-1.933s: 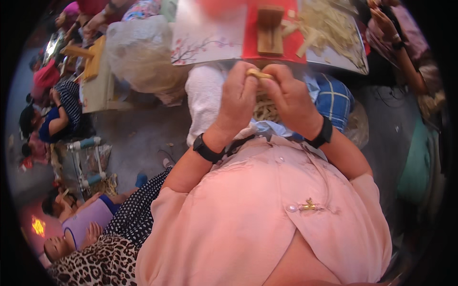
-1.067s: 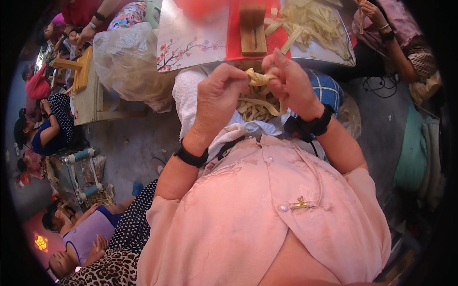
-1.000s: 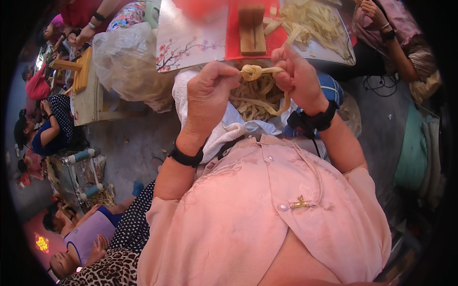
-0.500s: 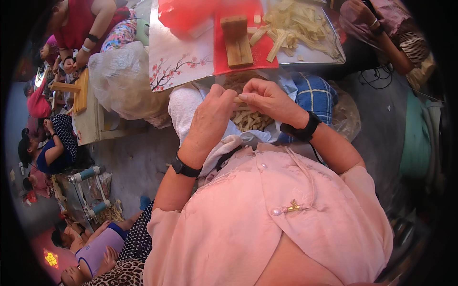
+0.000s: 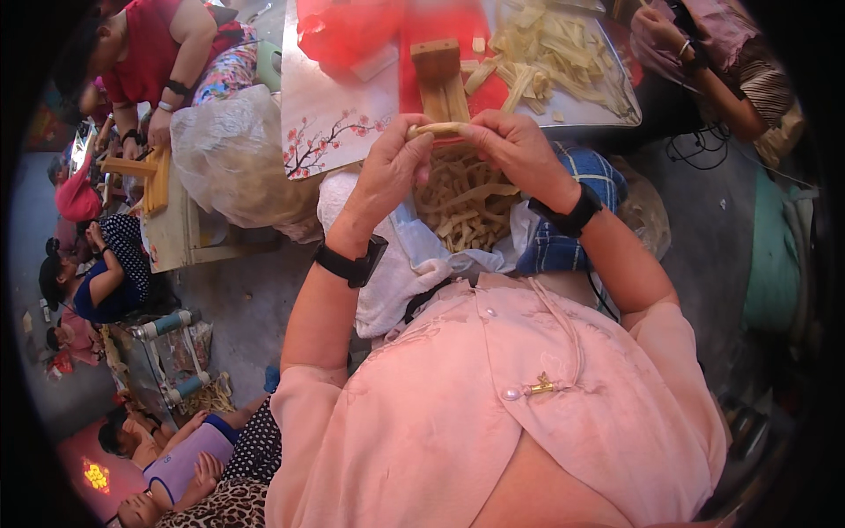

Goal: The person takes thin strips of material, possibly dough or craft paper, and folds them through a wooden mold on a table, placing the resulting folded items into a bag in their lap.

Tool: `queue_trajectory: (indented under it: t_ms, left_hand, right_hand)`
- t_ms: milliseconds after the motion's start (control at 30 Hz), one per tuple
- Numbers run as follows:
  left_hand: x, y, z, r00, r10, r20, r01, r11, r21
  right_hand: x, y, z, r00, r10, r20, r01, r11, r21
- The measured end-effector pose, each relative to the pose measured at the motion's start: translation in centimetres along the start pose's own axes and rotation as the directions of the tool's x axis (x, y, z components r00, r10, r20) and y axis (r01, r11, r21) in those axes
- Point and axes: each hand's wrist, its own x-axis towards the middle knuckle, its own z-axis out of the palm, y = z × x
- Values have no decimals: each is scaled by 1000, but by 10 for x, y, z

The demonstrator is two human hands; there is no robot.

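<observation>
Here, above the lap pile of pale cut strips (image 5: 462,207), the left hand (image 5: 393,167) and right hand (image 5: 515,145) pinch opposite ends of a short pale-yellow strip (image 5: 437,129). Its long axis runs left to right between the fingertips, each hand equally close. Just beyond the strip stands a wooden block (image 5: 439,81) on the red-covered table (image 5: 334,123); other people sit around it.

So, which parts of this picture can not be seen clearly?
- Head view: the pale strip is mostly covered by the left hand and right hand.
- The pile of strips in the lap is partly hidden behind both hands.
- The tray is cut off by the top edge.
</observation>
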Motion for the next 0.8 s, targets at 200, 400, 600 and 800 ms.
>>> queue_trajectory:
  t_ms: [200,400,600,800]
  left_hand:
    - [21,2,-2,996,-31,-81,26,998,-54]
    - [48,-5,-14,975,-1,-221,67,955,289]
    - [43,-8,-6,946,20,-323,262,537,802]
    - [5,0,-7,969,-210,-133,152,925,-349]
  right_hand:
    - [28,21,-14,991,-102,-90,85,981,-173]
    - [52,16,-15,954,-266,-140,221,936,-275]
    - [45,38,-13,976,-159,-146,23,751,-660]
    - [29,27,-6,999,-5,-47,4,1000,-20]
